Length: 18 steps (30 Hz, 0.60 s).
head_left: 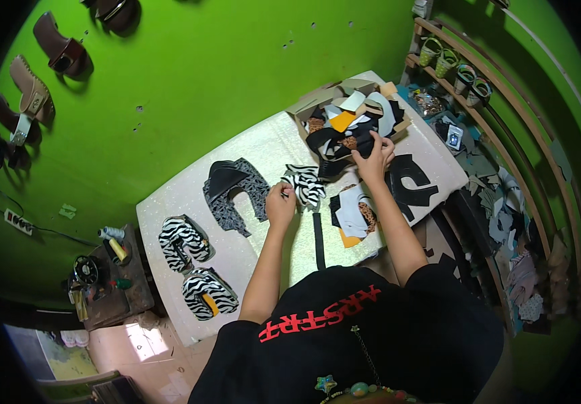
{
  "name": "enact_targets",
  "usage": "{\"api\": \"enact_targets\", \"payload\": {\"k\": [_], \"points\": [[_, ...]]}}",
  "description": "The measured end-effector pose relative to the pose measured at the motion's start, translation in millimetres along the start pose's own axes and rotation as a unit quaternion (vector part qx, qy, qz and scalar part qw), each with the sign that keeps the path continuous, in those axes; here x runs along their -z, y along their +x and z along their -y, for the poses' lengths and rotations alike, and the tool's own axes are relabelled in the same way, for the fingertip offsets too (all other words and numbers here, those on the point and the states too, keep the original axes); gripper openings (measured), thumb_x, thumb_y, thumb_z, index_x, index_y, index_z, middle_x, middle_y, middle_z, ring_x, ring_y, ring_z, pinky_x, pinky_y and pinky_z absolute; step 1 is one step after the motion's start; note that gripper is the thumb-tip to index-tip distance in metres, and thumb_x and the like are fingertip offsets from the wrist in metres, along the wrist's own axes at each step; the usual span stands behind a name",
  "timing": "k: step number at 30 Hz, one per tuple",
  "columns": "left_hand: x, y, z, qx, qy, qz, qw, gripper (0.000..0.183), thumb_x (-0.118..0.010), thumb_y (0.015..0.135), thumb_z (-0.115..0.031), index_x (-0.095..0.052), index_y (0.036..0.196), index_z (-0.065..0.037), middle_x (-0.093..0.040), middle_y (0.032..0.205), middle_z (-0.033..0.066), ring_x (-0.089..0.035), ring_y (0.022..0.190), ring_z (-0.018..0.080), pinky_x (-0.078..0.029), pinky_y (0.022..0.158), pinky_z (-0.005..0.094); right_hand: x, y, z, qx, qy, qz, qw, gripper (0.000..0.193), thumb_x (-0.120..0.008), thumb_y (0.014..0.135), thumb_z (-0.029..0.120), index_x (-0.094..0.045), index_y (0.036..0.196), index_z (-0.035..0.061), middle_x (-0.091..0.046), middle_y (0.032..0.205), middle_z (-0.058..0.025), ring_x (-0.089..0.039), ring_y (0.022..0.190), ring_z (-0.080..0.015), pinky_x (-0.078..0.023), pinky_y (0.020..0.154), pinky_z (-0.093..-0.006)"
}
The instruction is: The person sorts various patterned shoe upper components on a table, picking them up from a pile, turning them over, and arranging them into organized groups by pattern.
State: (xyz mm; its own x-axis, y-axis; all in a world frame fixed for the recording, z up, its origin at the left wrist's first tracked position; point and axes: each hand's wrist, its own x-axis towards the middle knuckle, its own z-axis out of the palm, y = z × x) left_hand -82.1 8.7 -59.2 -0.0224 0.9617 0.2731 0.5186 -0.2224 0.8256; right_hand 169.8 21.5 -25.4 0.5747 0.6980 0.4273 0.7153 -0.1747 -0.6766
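Observation:
My left hand [281,202] is curled with its fingertips together beside a small heap of zebra-print pieces [306,183]. A small dark bit shows at its fingers, too small to name. At the front of a cardboard box [403,128] heaped with cut scraps, my right hand [375,160] closes thumb and fingers on a black piece [364,129]. Orange, white, grey and leopard-print scraps lie in the box around it. Between my forearms a narrow black strip [319,242] lies on the pale table [263,259].
Grey patterned and black curved pieces [236,192] lie left, with two zebra-print stacks [184,242] nearer the edge. White and leopard-print cut pieces [356,214] and black curved pieces [410,185] lie right. A wooden rack [469,101] holds sandals. A spool stand [112,269] is at left.

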Motion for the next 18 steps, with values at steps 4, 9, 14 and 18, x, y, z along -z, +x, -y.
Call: {"api": "enact_targets", "payload": {"k": [4,9,14,18], "points": [[-36,11,-17,0.021,-0.06,0.077,0.995,0.019,-0.061,0.076,-0.011,-0.062,0.092,-0.001,-0.061,0.083,0.0107,-0.056,0.062,0.0195,-0.046,0.059,0.0308,11,19,-16,0.004,0.017,0.092,0.996,0.072,-0.08,0.058,0.02,-0.048,0.123,0.0241,-0.03,0.124,-0.0158,-0.037,0.112,-0.0387,-0.036,0.094,-0.0474],[-69,20,-19,-0.015,0.022,0.086,0.996,0.045,-0.066,0.077,-0.018,-0.05,0.116,-0.001,-0.057,0.105,0.0164,-0.058,0.084,0.0234,-0.048,0.075,0.0334,9,36,-29,0.103,0.085,0.151,0.98,0.04,-0.075,0.06,0.004,-0.063,0.097,0.0112,-0.042,0.11,-0.0151,-0.05,0.1,-0.0355,-0.044,0.086,-0.0387],[-88,37,-31,0.137,-0.089,0.071,0.984,0.053,-0.064,0.081,-0.019,-0.04,0.127,-0.007,-0.056,0.11,0.0175,-0.058,0.089,0.0195,-0.047,0.079,0.0311,4,64,-41,0.133,0.141,0.156,0.968,0.022,-0.072,0.062,0.001,-0.064,0.082,0.0044,-0.054,0.092,-0.0144,-0.056,0.09,-0.0322,-0.046,0.08,-0.0379],[-97,50,-36,0.185,-0.171,0.103,0.962,0.042,-0.058,0.084,-0.007,-0.046,0.123,-0.008,-0.058,0.108,0.0141,-0.058,0.087,0.0154,-0.047,0.076,0.0272,4,85,-43,0.159,0.195,0.141,0.957,0.017,-0.071,0.063,0.001,-0.065,0.078,0.0035,-0.059,0.084,-0.0128,-0.059,0.084,-0.0305,-0.047,0.077,-0.036]]}}
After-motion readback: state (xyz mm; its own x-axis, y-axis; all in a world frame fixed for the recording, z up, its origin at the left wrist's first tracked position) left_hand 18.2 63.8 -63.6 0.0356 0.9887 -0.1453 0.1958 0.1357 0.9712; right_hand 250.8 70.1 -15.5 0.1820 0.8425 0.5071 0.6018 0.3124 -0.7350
